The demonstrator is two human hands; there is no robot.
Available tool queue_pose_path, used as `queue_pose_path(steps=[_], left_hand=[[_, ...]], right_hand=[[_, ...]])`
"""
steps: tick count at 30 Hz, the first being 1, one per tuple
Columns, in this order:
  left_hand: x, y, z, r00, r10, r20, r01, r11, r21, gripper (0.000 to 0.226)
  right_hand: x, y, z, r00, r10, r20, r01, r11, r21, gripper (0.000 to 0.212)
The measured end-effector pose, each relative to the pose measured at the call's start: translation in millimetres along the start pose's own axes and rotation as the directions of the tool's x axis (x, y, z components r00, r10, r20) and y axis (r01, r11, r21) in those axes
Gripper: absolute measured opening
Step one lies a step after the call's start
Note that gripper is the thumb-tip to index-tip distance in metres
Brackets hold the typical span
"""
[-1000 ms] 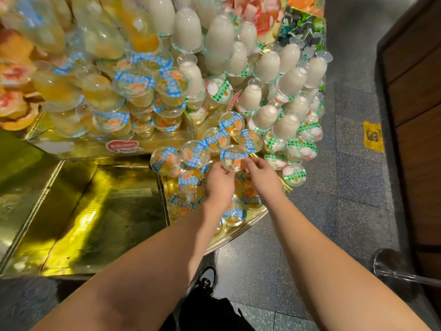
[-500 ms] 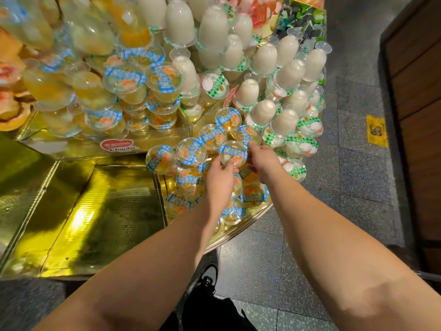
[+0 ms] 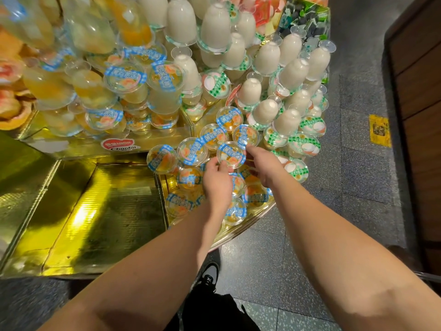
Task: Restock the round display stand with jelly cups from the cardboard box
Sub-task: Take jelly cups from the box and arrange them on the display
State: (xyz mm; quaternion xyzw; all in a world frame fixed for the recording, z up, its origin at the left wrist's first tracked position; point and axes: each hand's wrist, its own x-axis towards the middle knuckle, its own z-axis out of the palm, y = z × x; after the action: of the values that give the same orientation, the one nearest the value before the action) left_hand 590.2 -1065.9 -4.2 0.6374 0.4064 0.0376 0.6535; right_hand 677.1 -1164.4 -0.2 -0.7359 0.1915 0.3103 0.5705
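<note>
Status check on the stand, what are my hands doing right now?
Both hands pinch one blue-lidded jelly cup. Cup over the lower tier, not released. Neighbouring cups crowd it.

Head camera, looking down, close over display stand (image 3: 248,218).

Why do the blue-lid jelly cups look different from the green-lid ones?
The blue-lid jelly cups hold clear yellow jelly with orange fruit pieces; the green-lid jelly cups hold something milky white. Blue lids show a peach picture, green checked lids a white-and-pink one. Both are small clear round cups, stacked on the gold display stand.
</note>
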Motion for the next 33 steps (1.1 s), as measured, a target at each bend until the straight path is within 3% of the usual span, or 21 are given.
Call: queue_pose_path(steps=[3, 16, 20, 23, 28, 33], left_hand=[[1.4, 2.4, -2.8, 0.999, -0.029, 0.045, 0.031, 0.999, -0.03, 0.022], [1.2, 15.7, -13.9, 0.969, -0.182, 0.17, 0.194, 0.979, -0.058, 0.042], [-21.3, 24.7, -36.4, 0.935, -0.233, 0.268, 0.244, 0.97, -0.006, 0.02], [-41.3, 37.5, -76.0, 0.899, -0.246, 0.363, 0.276, 0.961, -0.033, 0.023], [-43.4, 86.4, -187.3, 0.926, -0.115, 0.359, 0.178, 0.973, -0.146, 0.004], [-17.0, 112.8, -359.0, 0.993, 0.045, 0.111, -0.031, 0.992, -0.119, 0.007]], right_hand=[[-0.7, -1.1, -3.9, 1.0, -0.007, -0.021, 0.006, 0.999, -0.052, 0.034], [-20.6, 1.3, -12.9, 0.996, -0.012, -0.089, 0.006, 0.997, -0.071, 0.053], [-41.5, -1.0, -12.4, 0.963, -0.094, -0.254, 0.056, 0.987, -0.152, 0.041], [-71.9, -14.4, 2.4, 0.929, -0.229, -0.29, 0.155, 0.954, -0.256, 0.03], [-139.0, -79.0, 87.6, 0.872, -0.477, -0.113, 0.391, 0.815, -0.427, 0.023], [-204.3, -133.5, 245.9, 0.773, -0.587, 0.239, 0.615, 0.602, -0.509, 0.025]])
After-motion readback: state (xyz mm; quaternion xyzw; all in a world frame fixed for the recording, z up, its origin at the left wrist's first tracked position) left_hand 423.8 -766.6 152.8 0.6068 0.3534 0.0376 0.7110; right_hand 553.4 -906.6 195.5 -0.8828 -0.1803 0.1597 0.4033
